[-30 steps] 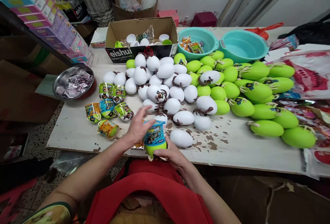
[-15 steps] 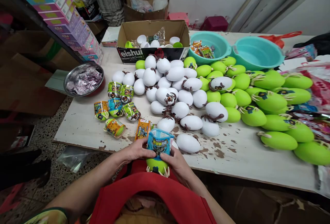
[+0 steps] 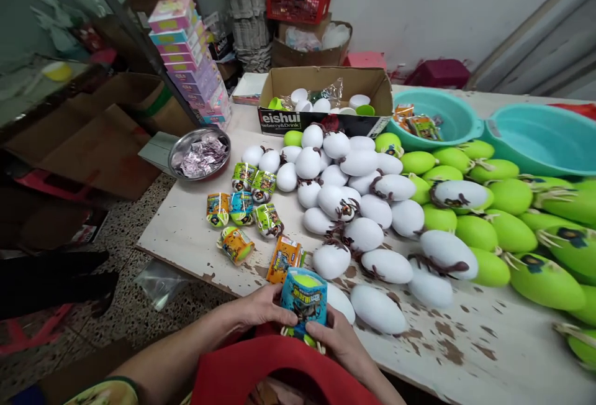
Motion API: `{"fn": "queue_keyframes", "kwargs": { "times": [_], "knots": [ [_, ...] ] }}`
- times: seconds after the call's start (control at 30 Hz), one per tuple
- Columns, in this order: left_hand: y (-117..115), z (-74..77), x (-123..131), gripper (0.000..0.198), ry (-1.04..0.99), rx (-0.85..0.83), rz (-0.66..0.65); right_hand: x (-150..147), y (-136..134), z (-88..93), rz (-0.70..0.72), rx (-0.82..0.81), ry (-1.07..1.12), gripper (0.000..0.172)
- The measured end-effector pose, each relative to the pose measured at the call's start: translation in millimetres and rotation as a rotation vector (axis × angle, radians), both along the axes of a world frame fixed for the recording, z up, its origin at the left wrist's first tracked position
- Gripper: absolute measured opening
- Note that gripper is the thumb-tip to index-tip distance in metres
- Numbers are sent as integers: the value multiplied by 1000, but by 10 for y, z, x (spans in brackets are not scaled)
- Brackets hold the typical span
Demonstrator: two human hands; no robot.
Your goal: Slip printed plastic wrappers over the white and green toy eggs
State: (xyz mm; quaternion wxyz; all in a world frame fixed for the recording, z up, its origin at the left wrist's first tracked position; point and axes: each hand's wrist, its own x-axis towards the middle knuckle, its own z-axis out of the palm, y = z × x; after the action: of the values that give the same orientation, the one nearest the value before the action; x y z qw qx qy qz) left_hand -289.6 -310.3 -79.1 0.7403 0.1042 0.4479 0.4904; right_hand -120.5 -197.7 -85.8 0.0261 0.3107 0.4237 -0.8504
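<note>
Both of my hands hold one green toy egg half covered by a blue printed wrapper (image 3: pixel 303 298) at the table's near edge. My left hand (image 3: pixel 261 309) pinches the wrapper's left side. My right hand (image 3: pixel 336 338) grips its lower right side, fingers curled. An orange wrapper (image 3: pixel 284 258) lies flat on the table just beyond them. White eggs (image 3: pixel 354 206) with brown claws are heaped in the middle. Green eggs (image 3: pixel 493 218) with pale claws spread to the right. Several wrapped eggs (image 3: pixel 242 209) lie in a group at the left.
The white table (image 3: pixel 465 343) has chipped paint. A steel bowl of silvery packets (image 3: pixel 199 153) sits at its left edge. A cardboard box (image 3: pixel 326 97) of egg halves and two teal basins (image 3: pixel 535 138) stand at the back. Stacked pink cartons (image 3: pixel 186 51) lean at left.
My left hand came back from the table onto the wrapper. The wrapper has slid further down over the green egg. The view has shifted left and down.
</note>
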Motion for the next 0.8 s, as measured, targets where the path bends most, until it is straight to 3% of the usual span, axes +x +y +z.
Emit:
{"fn": "queue_keyframes", "kwargs": {
  "times": [0.23, 0.37, 0.47, 0.53, 0.6, 0.67, 0.8],
  "knots": [
    [36, 20, -261, 61, 40, 58, 162, -486, 24, 141, -80, -141, 32, 54],
    [201, 4, -696, 57, 187, 104, 289, -902, 172, 137, -213, -113, 85, 62],
    [460, 37, -1380, 60, 399, 124, 397, -1068, 292, 40, -376, -49, -53, 69],
    [736, 91, -1988, 64, 727, 103, 463, -1055, 340, -44, -420, -26, -140, 70],
    [1099, 140, -2627, 70, 1210, -67, 487, -946, 358, -144, -452, -21, -205, 70],
    [1512, 149, -3202, 73, 1588, -308, 390, -764, 359, -273, -518, -24, -280, 69],
    [2253, -20, -3966, 81, 1683, -462, 286, -354, 344, -614, -656, -90, -418, 66]
  ]
}}
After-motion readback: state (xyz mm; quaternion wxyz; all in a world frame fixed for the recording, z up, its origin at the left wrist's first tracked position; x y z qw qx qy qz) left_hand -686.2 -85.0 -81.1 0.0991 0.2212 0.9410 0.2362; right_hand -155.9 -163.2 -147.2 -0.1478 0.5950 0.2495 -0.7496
